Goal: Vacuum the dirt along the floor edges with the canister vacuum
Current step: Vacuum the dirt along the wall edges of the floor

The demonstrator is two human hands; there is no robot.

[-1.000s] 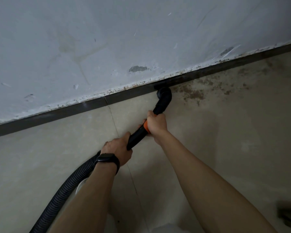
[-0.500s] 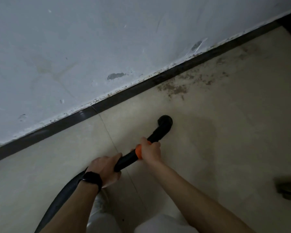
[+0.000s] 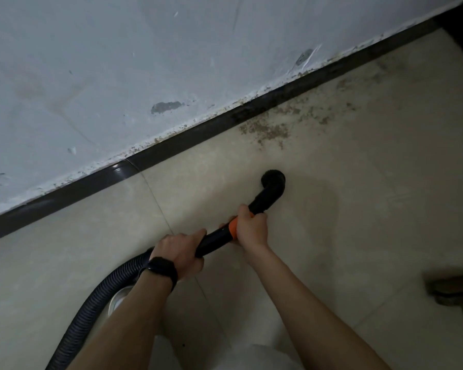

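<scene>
Pale tiled floor (image 3: 358,209); brown dirt (image 3: 267,130) along its far edge (just beside the dark skirting (image 3: 171,145))

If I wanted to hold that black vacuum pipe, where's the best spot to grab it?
Grab the straight black pipe by its orange ring, coming from above with fingers wrapped round, as the right hand does. That spot is close to the bent nozzle, so it probably steers best. The left hand steadies the back end, where the ribbed hose, likely too floppy for aiming, begins.

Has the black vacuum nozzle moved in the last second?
Yes. The black vacuum nozzle pulled away from the dark baseboard onto beige floor tile.
</scene>
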